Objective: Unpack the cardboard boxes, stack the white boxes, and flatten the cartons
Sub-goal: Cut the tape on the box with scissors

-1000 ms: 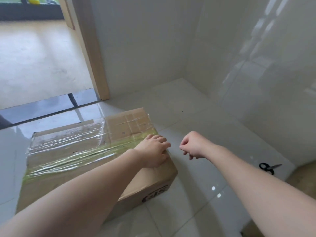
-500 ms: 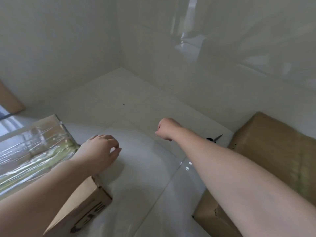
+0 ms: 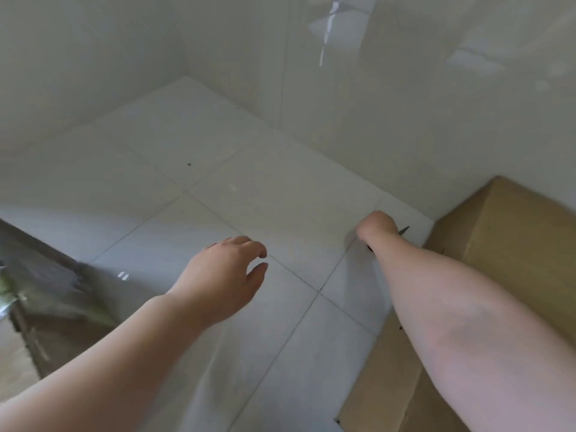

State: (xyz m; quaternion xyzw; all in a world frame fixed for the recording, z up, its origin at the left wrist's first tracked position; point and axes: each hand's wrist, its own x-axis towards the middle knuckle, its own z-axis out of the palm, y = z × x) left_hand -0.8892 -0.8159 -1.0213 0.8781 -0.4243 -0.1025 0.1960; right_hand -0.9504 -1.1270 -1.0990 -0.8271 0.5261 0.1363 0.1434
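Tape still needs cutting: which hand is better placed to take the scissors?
Right. The right hand is already down at the scissors beside the plain cardboard box; only their tip shows past it. The left hand hovers loosely curled over bare floor tiles.

Your right hand (image 3: 377,227) hides scissors (image 3: 404,229); only tip shows past fingers. Wrapped box (image 3: 40,294) blurred, cut off left.
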